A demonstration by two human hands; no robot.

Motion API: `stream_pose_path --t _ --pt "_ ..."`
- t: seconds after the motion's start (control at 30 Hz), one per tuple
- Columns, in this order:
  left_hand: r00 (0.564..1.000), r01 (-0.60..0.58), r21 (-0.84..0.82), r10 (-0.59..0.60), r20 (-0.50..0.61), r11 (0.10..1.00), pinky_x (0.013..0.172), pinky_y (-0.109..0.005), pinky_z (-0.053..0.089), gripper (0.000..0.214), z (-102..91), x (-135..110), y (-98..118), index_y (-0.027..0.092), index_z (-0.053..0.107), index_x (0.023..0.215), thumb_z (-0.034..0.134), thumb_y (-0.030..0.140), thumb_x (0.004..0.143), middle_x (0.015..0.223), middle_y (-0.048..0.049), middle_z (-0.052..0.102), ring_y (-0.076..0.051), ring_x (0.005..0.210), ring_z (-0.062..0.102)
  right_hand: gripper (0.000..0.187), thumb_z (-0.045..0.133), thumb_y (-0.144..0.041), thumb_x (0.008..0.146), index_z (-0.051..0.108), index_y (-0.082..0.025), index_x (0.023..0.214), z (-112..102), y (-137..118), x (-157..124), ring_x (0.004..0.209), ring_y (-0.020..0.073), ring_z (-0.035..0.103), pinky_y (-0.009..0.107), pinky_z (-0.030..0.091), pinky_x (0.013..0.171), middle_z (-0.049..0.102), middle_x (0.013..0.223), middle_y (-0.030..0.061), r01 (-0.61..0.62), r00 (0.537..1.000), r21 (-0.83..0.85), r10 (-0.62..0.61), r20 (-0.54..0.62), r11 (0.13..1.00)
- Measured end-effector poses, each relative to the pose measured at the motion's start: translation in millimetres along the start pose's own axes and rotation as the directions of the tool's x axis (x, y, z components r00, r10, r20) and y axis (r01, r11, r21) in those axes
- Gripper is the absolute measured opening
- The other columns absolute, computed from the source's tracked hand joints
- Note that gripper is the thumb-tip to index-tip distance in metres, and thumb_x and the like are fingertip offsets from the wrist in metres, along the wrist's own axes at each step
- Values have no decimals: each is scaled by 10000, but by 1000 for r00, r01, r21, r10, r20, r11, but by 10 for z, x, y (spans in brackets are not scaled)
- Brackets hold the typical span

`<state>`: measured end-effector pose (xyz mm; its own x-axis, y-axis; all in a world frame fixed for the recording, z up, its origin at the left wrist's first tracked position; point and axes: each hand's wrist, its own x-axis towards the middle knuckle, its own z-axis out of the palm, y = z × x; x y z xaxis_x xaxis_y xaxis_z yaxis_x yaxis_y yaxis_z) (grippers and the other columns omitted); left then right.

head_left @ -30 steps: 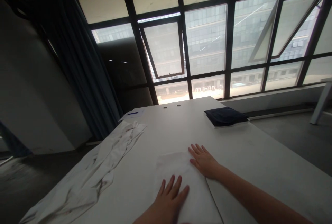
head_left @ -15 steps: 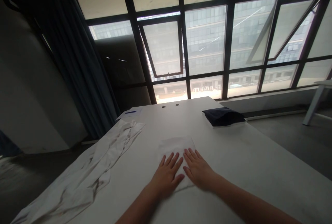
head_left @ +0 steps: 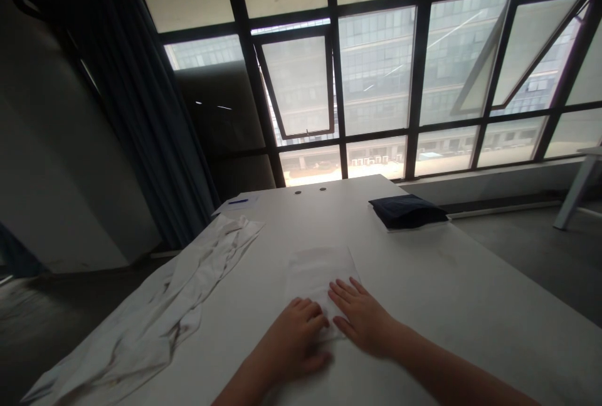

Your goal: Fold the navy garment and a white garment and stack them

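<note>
A small folded white cloth (head_left: 318, 268) lies flat on the white table (head_left: 470, 305) in front of me. My left hand (head_left: 292, 338) rests on the cloth's near edge with its fingers curled over it, closed on the fabric. Beside it, touching, my right hand (head_left: 363, 319) lies palm down on the cloth's near right corner, fingers stretched out and flat.
A long crumpled white garment (head_left: 160, 318) trails along the table's left edge. A dark folded cloth (head_left: 407, 210) sits at the far right, a sheet with a blue pen (head_left: 239, 202) at the far left. Large windows (head_left: 376, 67) and a dark curtain (head_left: 150, 117) stand behind.
Both hands have drawn together and back to the cloth's near edge. The left hand's fingers, flat before, have curled. The cloth looks shorter than a second ago.
</note>
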<state>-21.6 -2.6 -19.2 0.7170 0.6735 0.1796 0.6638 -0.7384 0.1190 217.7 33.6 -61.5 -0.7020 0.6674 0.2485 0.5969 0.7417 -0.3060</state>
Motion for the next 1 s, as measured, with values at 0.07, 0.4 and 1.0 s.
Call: stream_pose_path --t 0.07,0.4,1.0 --pt "998 -59 82 56 33 995 865 -363 448 274 38 14 46 260 602 1058 711 289 808 1018 -28 645 -222 928 581 531 390 -442 1016 448 -197 1484 1 22 0 1456 271 333 510 174 1215 439 1543 117 -5 1000 14 6 -30 1000" --pt "996 -86 304 77 42 949 666 -281 409 111 80 -17 -139 233 581 871 571 263 977 838 9 632 -168 728 575 219 737 -333 786 611 -208 916 52 -42 8 1001 241 541 390 408 912 620 1067 72 138 983 36 -132 -132 990" --pt "909 234 231 -297 292 944 636 -270 410 145 -85 -137 -225 233 555 765 526 93 789 770 -2 685 -210 706 663 143 628 -343 911 619 -200 907 -85 -59 -29 900 202 541 331 383 845 628 940 50 148 989 21 -149 18 989"
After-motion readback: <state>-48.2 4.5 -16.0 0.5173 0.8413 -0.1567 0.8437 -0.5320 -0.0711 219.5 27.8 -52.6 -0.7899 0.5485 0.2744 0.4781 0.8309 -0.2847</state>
